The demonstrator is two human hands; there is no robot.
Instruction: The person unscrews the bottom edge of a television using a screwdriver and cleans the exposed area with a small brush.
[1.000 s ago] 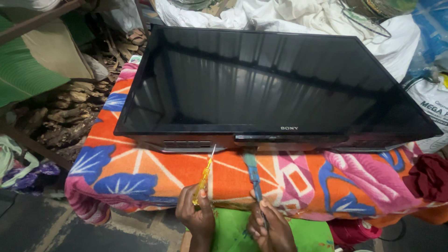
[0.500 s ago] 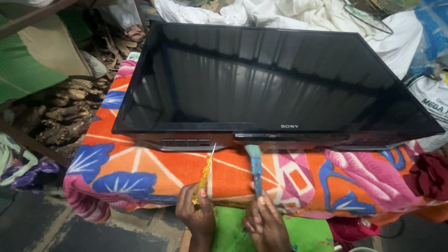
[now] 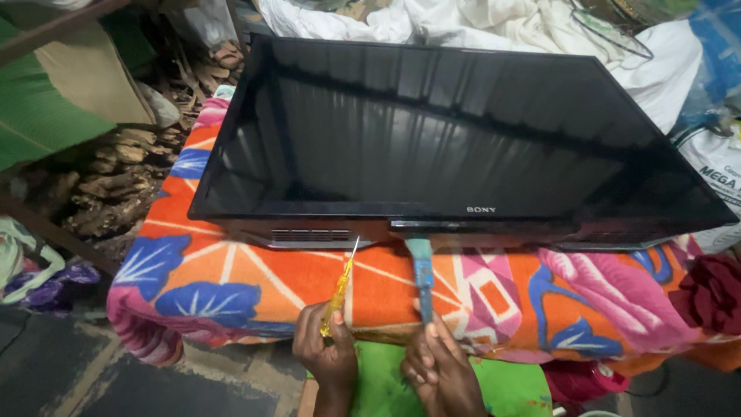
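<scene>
Television, black, glossy, flat.

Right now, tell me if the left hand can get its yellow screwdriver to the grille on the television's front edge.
Probably yes. The left hand holds the yellow screwdriver with its tip just below the grille, and only bare patterned blanket lies between. The right hand and its blue tool sit off to the side.
</scene>
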